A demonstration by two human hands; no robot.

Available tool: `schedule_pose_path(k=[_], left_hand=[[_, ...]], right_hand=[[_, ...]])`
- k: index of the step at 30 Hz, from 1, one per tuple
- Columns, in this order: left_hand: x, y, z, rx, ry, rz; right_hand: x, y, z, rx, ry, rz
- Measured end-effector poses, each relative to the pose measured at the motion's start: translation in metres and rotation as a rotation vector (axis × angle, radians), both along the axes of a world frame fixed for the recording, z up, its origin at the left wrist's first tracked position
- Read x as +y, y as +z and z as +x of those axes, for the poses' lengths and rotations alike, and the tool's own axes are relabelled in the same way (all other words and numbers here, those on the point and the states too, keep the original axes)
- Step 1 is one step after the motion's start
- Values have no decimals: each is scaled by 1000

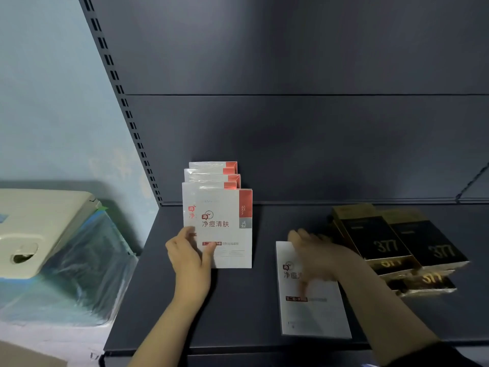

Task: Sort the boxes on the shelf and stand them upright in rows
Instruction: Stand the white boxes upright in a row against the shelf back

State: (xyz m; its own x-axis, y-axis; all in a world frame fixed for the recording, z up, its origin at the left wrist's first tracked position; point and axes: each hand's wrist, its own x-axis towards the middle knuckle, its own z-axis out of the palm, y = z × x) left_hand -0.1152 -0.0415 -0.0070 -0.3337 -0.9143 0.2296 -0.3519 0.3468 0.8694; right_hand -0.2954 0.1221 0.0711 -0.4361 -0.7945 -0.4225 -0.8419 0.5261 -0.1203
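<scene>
Several white boxes with red corners stand upright in a row [214,178] on the dark grey shelf [238,313], running back toward the rear panel. My left hand [189,251] pinches the lower left edge of the front white box [227,229], thumb across its face. Another white box [315,308] lies flat on the shelf to the right. My right hand [315,250] is blurred, fingers stretched flat over the far end of that flat box. Black and gold boxes marked 377 [402,247] lie in a loose pile at the right.
The shelf's back panel [291,128] rises behind the boxes, with a slotted upright [124,107] at its left. Left of the shelf sits a beige appliance [39,229] on blue plastic-wrapped goods [79,274]. Bare shelf surface lies between the standing row and the flat box.
</scene>
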Motion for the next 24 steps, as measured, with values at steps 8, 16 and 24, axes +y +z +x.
schedule_pose_path(k=[8,16,24], left_hand=[[22,6,9,161,-150,-221],[33,26,-2,77,-304,-108],[-4,-5,27,129,48,-30]], right_hand=[[-14,41,-1,-230,-104,-466],[-54,40,33,-115,44,-983],[-69,-26,46,-737,-412,-836]])
